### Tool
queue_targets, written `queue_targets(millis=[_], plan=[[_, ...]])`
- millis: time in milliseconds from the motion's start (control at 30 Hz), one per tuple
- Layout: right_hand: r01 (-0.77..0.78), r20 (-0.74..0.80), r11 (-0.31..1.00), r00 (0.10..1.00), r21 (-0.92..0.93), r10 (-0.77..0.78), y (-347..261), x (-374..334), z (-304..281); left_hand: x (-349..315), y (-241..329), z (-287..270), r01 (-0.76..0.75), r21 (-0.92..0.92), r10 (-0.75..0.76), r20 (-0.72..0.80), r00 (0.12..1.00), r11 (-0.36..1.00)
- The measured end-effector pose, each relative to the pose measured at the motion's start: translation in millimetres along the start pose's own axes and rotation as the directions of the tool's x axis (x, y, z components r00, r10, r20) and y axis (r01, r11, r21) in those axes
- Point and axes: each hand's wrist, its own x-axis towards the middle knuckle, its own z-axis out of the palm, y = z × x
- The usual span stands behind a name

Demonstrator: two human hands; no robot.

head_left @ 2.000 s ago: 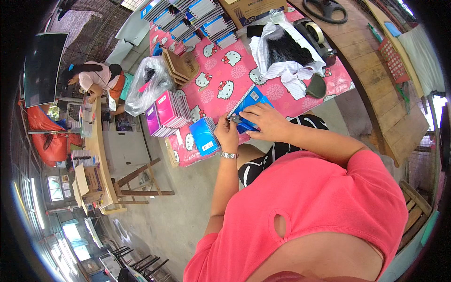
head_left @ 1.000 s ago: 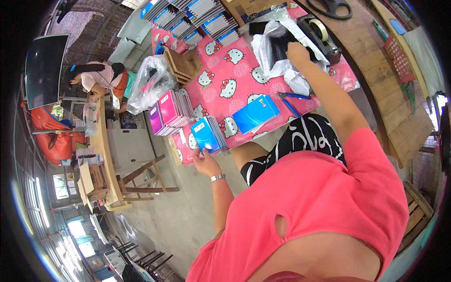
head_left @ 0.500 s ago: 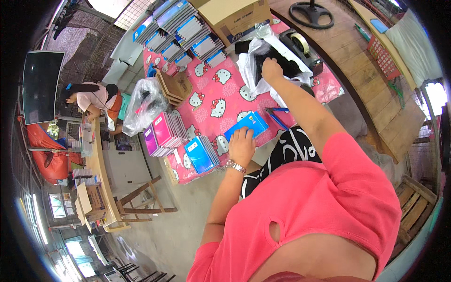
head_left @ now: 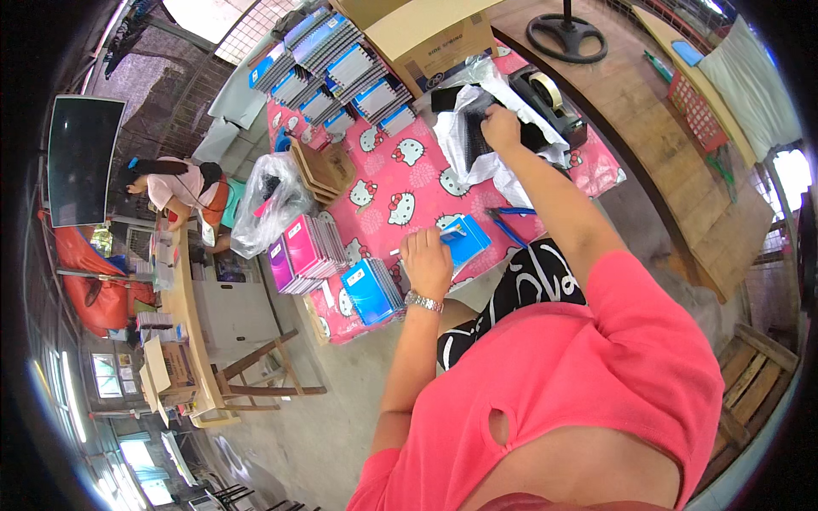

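My left hand (head_left: 426,262), with a metal wristwatch, is closed at the left end of a blue notebook (head_left: 467,242) on the table's near edge. Part of its cover stands lifted beside my fingers, which partly hide it. My right hand (head_left: 501,129) reaches into an open white plastic wrapping (head_left: 464,136). Its fingers are closed on a mass of black ridged pieces (head_left: 532,138) that look like binding coils. Blue-handled pliers (head_left: 511,223) lie between my right forearm and the notebook. Left of my left hand stands a stack of blue notebooks (head_left: 371,292).
Purple and pink notebooks (head_left: 307,249) are stacked at the table's left, near a clear plastic bag (head_left: 271,200) and brown boards (head_left: 321,170). Spiral notebooks (head_left: 341,68) and a cardboard box (head_left: 443,47) stand at the back. A tape dispenser (head_left: 550,98) sits right. Another person (head_left: 183,183) leans over a separate table.
My left hand has shifted left along the blue notebook, and part of its cover is now raised. My right hand remains in the white wrapping, moved slightly. The view has shifted a little.
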Motion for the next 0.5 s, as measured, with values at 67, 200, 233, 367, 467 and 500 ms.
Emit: queue_targets(millis=[67, 200, 233, 367, 467, 500], plan=[[0.168, -0.158, 0.970, 0.977, 0.178, -0.140, 13, 8, -16, 7, 3, 8, -0.025, -0.022, 0.023, -0.071, 0.997, 0.999], [0.592, -0.060, 0.679, 0.771, 0.433, -0.634, -10, -24, -47, -4, -5, -3, -0.037, -0.029, 0.035, -0.057, 0.998, 0.999], [0.666, 0.042, 0.623, 0.669, 0.411, -0.742, -11, -34, -55, -7, -6, -2, -0.052, -0.017, 0.051, -0.056, 0.997, 0.999], [0.725, 0.396, 0.497, 0.327, 0.477, -0.858, -5, -101, -68, -11, -3, 6, -0.023, -0.027, 0.021, -0.078, 0.997, 0.999], [0.568, 0.486, 0.621, 0.392, 0.540, -0.781, -6, -134, -80, -3, 6, -2, -0.031, -0.052, 0.028, -0.057, 0.998, 0.998], [0.612, 0.454, 0.620, 0.428, 0.491, -0.782, -5, -139, -79, -4, 6, -2, -0.027, -0.053, 0.024, -0.056, 0.998, 0.998]])
